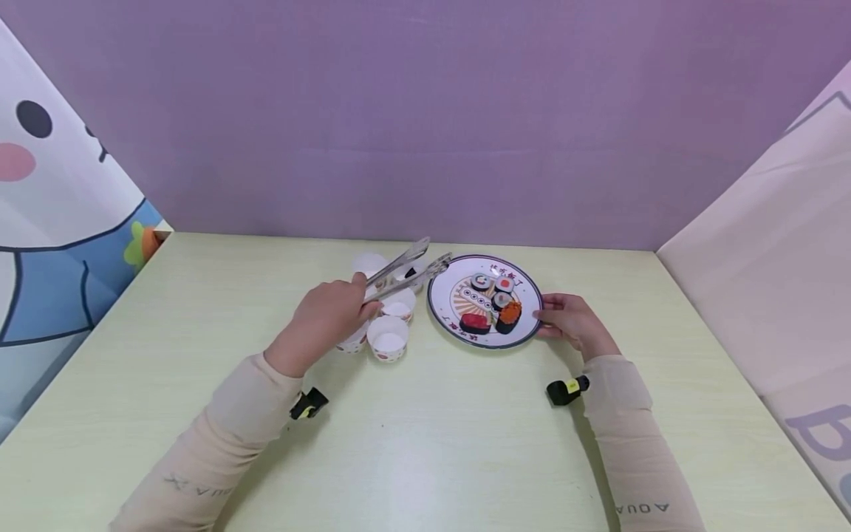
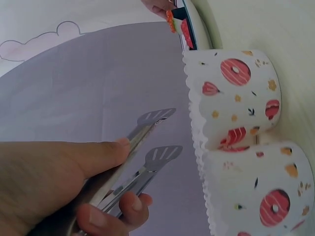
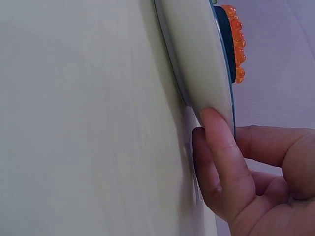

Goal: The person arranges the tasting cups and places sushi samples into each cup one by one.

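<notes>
In the head view, my left hand (image 1: pixel 327 319) grips metal serving tongs (image 1: pixel 397 284) above a group of white paper cups (image 1: pixel 388 338). The left wrist view shows the tongs' two slotted ends (image 2: pixel 162 155) spread apart with nothing between them. My right hand (image 1: pixel 573 322) pinches the right rim of a round white plate (image 1: pixel 447 295) with a dark blue edge. Several sushi pieces lie on it, among them one topped with orange roe (image 1: pixel 510 313), a red-topped one (image 1: pixel 475 322) and small rolls (image 1: pixel 503 284). In the right wrist view, thumb and fingers hold the plate's edge.
Paper cups (image 2: pixel 236 93) printed with donuts and fruit stand close together left of the plate. The pale wooden table (image 1: pixel 425 443) ends at a purple backdrop (image 1: pixel 425 125). Printed cloth panels (image 1: pixel 53 185) flank it at left and right.
</notes>
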The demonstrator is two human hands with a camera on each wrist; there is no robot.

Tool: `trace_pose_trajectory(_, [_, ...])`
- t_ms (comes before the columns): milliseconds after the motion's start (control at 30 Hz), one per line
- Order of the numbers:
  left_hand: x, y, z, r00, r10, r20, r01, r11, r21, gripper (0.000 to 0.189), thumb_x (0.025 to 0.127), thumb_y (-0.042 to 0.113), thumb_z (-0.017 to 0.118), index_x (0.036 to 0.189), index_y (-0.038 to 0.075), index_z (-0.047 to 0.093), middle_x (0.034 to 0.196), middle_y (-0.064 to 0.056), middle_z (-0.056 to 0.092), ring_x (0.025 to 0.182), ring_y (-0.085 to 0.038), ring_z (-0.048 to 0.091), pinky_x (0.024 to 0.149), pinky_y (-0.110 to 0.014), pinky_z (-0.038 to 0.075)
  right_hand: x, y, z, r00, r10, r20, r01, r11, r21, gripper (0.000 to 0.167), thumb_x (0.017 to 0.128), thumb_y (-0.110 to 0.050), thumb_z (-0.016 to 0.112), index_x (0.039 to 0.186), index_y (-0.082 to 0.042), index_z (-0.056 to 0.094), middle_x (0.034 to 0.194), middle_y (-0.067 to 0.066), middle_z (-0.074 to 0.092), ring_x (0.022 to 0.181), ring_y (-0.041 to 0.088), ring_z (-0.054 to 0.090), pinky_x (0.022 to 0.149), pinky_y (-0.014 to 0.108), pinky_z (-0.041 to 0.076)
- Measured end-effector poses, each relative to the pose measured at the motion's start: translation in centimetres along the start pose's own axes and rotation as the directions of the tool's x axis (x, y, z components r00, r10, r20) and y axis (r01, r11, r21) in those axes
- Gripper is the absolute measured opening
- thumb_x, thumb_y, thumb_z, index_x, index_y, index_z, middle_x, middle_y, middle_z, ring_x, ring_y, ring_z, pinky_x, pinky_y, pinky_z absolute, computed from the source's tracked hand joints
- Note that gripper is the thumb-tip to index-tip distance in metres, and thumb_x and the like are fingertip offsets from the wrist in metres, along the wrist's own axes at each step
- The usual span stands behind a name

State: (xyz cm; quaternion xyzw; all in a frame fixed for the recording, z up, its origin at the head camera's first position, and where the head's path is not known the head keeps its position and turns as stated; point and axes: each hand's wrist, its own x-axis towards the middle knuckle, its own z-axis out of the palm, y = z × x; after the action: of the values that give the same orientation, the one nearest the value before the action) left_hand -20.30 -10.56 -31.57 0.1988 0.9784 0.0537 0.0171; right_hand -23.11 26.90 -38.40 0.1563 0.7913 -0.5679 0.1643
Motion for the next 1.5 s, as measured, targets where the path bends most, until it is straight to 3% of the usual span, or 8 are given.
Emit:
trace_pose_trajectory(333, [1.2,2.1,0.5,0.998,0.046,-0.032,-0.046,0.999,0.002,0.042,0.094,0.037,0.056,0.106,-0.003,0.052,0.075,-0.013,0.061,0.065,-0.029,0.062,0.055,-0.041,0.048,0.0,0.0,-0.3,1.000,-0.009,0.005,0.009,1.000,0.003,0.052,0.094,-0.001,0.053,0.141,0.006,0.031,0.123,0.020,0.046,0.080,0.014,0.061,0.074,0.025,0.053])
trace_pose_trajectory(500, [2.0,3.0,1.1,0.999,0.048,-0.002,-0.048,0.999,-0.010,0.040,0.095,0.037,0.055,0.105,-0.002,0.053,0.083,-0.013,0.062,0.071,-0.028,0.062,0.060,-0.041,0.049,0.0,-0.1,-0.3,1.000,-0.011,0.011,0.011,1.000,0.013,0.053,0.094,0.000,0.053,0.141,0.006,0.030,0.122,0.019,0.046,0.079,0.013,0.061,0.074,0.024,0.053])
trace_pose_trajectory(733, [2.9,4.1,1.7,0.998,0.050,0.026,-0.049,0.998,-0.028,0.036,0.095,0.036,0.055,0.100,0.000,0.052,0.076,-0.010,0.060,0.067,-0.027,0.060,0.055,-0.040,0.048,0.0,-0.1,-0.3,1.000,-0.003,0.010,0.003,1.000,0.012,0.053,0.094,-0.001,0.053,0.141,0.006,0.030,0.124,0.020,0.045,0.081,0.014,0.061,0.074,0.024,0.053])
trace_pose_trajectory(967, [3.6,5.3,1.8,0.997,0.054,0.057,-0.053,0.998,-0.016,0.037,0.096,0.035,0.053,0.109,0.000,0.052,0.087,-0.013,0.064,0.070,-0.026,0.061,0.060,-0.040,0.050,0.0,-0.1,-0.2,1.000,0.004,0.005,-0.004,1.000,-0.002,0.053,0.094,-0.002,0.053,0.141,0.005,0.031,0.126,0.020,0.045,0.083,0.015,0.060,0.075,0.025,0.053])
trace_pose_trajectory(1200, [4.1,6.2,2.1,0.997,0.076,0.028,-0.075,0.997,-0.019,0.035,0.094,0.033,0.057,0.105,-0.001,0.057,0.090,-0.012,0.064,0.076,-0.029,0.063,0.063,-0.041,0.051,0.0,-0.1,-0.1,1.000,-0.003,0.015,0.003,1.000,0.008,0.053,0.094,-0.001,0.054,0.141,0.005,0.031,0.125,0.020,0.045,0.082,0.015,0.061,0.075,0.025,0.053])
trace_pose_trajectory(1367, [4.4,6.9,2.2,0.997,0.002,0.071,0.002,0.998,-0.058,0.038,0.095,0.036,0.056,0.108,0.000,0.055,0.089,-0.012,0.063,0.076,-0.029,0.063,0.061,-0.042,0.051,-0.1,-0.1,-0.1,1.000,0.002,0.011,-0.002,1.000,0.006,0.053,0.094,-0.001,0.053,0.141,0.005,0.031,0.126,0.020,0.045,0.082,0.015,0.061,0.075,0.025,0.053])
trace_pose_trajectory(1500, [4.5,7.3,2.4,0.997,-0.028,0.071,0.031,0.998,-0.055,0.036,0.094,0.036,0.056,0.105,0.001,0.055,0.090,-0.011,0.064,0.076,-0.029,0.064,0.060,-0.042,0.051,-0.1,-0.1,-0.1,1.000,0.003,0.011,-0.003,1.000,0.007,0.053,0.094,-0.001,0.053,0.141,0.005,0.031,0.126,0.020,0.045,0.082,0.014,0.061,0.075,0.025,0.053])
